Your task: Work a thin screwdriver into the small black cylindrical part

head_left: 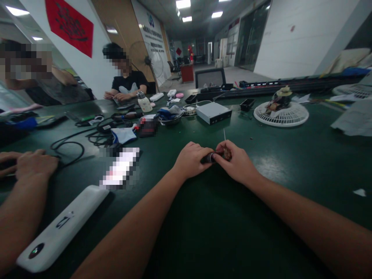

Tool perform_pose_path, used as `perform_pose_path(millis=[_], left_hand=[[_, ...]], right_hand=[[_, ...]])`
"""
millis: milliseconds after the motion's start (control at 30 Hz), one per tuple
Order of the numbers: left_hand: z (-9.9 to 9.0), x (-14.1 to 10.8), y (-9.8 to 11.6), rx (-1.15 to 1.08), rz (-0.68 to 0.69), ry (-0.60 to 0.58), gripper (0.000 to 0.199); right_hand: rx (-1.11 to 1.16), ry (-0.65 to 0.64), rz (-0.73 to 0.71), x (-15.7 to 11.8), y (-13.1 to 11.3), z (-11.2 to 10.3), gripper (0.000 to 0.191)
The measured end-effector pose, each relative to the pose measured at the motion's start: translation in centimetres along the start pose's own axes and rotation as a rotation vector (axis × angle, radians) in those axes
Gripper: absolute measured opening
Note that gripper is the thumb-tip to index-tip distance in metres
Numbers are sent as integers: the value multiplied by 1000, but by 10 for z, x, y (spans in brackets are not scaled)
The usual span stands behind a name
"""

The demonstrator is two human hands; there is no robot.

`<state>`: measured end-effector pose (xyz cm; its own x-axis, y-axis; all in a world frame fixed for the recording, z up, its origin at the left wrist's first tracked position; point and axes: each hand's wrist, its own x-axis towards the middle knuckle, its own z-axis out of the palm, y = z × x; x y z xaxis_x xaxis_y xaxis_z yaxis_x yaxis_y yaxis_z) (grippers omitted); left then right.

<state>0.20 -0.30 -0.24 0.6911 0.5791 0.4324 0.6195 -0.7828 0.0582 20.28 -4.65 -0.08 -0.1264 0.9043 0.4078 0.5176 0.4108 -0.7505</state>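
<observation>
L hand (190,161) & R hand (236,162) both pinch small dark cylinder (209,157) over green bench mat (232,240). Thin white pin (224,135) sticks up beside R hand

- grn ESD mat on tbl (232,240)
- white plastic bar device w/ "12" print (59,228), near tbl edge
- pixelated flat item (120,168) just beside it, too blurred to tell
- blk cables (68,145) in loose coils
- metal bowl (171,122) w/ blue cloth (170,112) in it
- silver-grey metal box (213,112)
- white round fan guard (280,115) lying flat, misc. clutter (283,99) on top
- loose papers (354,120), far R
- co-worker in blk tee (126,81), across tbl
- another person's hand (35,164), L edge
- pedestal fan (147,64) behind
- red wall banner (69,25)
</observation>
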Motion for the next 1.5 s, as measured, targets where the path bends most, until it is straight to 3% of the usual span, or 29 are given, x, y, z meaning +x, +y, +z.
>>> perform_pose_path(millis=[233, 333, 467, 1033, 1300, 1500], left_hand=[[0, 0, -2, 68, -234, 84, 13], [1, 0, -5, 90, -356, 122, 12], [3, 0, -7, 80, -417, 133, 12], [3, 0, -6, 33, -325, 111, 10], [3, 0, -7, 37, -323, 100, 11], [2, 0, -6, 28, -321, 89, 7]], right_hand=[[242, 63, -55, -2, 2, -2, 33], [292, 80, -155, -5, 2, -4, 35], [338, 59, -227, -6, 0, -4, 34], [318, -104, -191, -5, -1, -5, 33], [245, 8, -113, -5, 0, -4, 36], [273, -11, -158, -5, -1, -3, 30]])
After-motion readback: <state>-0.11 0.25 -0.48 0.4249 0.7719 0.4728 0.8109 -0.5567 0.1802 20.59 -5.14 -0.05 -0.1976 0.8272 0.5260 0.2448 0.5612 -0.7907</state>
